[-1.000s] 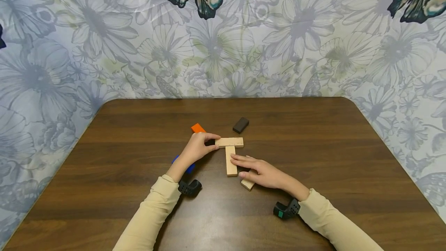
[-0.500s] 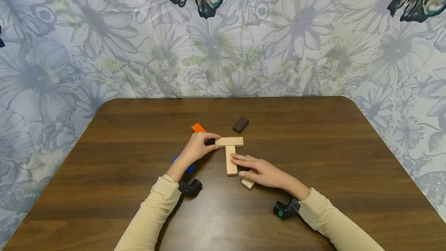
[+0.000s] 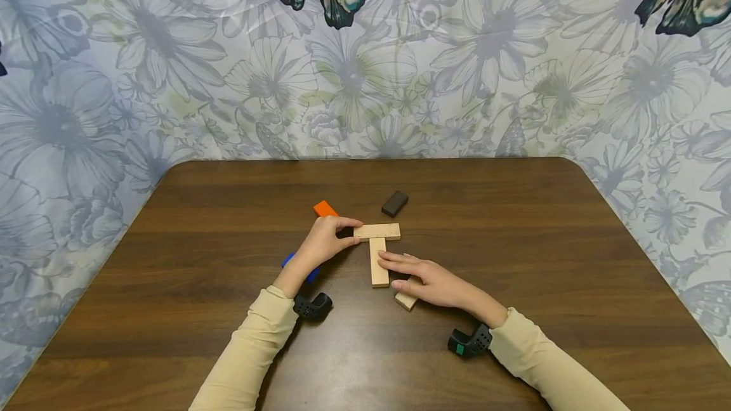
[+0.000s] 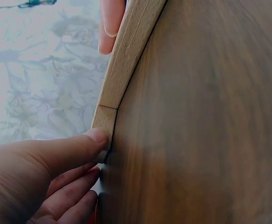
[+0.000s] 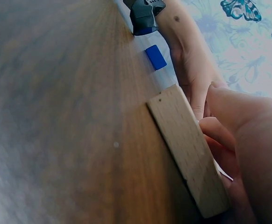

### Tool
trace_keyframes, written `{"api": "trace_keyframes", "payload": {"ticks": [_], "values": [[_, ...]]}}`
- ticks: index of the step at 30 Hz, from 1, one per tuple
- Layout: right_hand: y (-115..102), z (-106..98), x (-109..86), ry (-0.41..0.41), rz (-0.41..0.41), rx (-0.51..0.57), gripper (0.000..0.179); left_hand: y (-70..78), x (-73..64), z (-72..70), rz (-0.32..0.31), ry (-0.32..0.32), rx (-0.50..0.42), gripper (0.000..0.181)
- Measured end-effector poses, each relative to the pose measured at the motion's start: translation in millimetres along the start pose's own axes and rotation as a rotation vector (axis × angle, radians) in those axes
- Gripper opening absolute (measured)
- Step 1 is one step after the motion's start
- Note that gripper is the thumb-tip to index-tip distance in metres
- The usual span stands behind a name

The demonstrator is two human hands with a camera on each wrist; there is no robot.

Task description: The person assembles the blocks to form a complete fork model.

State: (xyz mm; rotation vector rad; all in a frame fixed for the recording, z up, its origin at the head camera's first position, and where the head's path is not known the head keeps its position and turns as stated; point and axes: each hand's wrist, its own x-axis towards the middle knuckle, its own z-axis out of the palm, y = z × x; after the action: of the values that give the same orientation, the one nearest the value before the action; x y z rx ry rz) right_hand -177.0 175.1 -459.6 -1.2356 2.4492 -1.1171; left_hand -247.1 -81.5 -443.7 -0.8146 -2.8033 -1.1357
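Two plain wooden blocks lie flat on the table in a T shape. My left hand (image 3: 325, 243) pinches the left end of the crosswise block (image 3: 378, 231) between thumb and fingers; its thumb (image 4: 96, 136) shows against the block's side in the left wrist view. The lengthwise block (image 3: 378, 265) meets the crosswise one at its near edge. My right hand (image 3: 431, 281) rests with fairly straight fingertips on the lengthwise block's right side. A third wooden block (image 3: 406, 301) lies partly hidden beneath the right hand.
An orange block (image 3: 324, 208) lies beyond the left hand, partly covered by it. The dark block (image 3: 395, 204) sits behind the T. Under the left wrist is a blue block (image 3: 311, 275), mostly hidden. A patterned wall (image 3: 365, 94) stands at the brown table's (image 3: 514, 221) far edge.
The crosswise block has shifted very slightly to the right with my left hand. The right hand and the other blocks stay where they were.
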Motion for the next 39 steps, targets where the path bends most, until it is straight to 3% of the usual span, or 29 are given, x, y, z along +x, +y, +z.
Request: {"api": "trace_keyframes", "payload": {"ticks": [5,9,13,16,24,31,35,39], "values": [[-0.1,0.8,0.3,0.001,-0.003,-0.008,0.048,-0.2,-1.2,-2.7,0.033,-0.02,0.006,0.039],[-0.4,1.2,0.1,-0.001,-0.004,-0.005,0.048,4.9,-2.4,-2.9,0.09,-0.052,-0.059,0.047],[-0.3,2.0,0.1,-0.004,-0.007,0.005,0.048,11.4,-3.7,0.8,0.167,-0.14,-0.124,0.044],[-0.3,2.7,0.2,-0.005,-0.01,0.016,0.049,12.9,-4.9,4.3,0.185,-0.183,-0.122,0.044],[2.6,-2.6,-4.2,0.051,0.037,0.081,0.049,10.0,-6.0,8.0,0.191,-0.177,-0.103,0.044],[14.2,-18.7,-26.8,0.116,0.109,0.1,0.047,8.5,-4.6,6.9,0.203,-0.168,-0.115,0.042],[8.9,-18.2,-38.9,0.154,0.165,0.018,0.054,8.1,-4.1,7.3,0.203,-0.172,-0.105,0.041],[-6.9,-4.8,-46.3,0.184,0.233,-0.122,0.077,8.8,-4.1,6.9,0.207,-0.175,-0.104,0.042]]}}
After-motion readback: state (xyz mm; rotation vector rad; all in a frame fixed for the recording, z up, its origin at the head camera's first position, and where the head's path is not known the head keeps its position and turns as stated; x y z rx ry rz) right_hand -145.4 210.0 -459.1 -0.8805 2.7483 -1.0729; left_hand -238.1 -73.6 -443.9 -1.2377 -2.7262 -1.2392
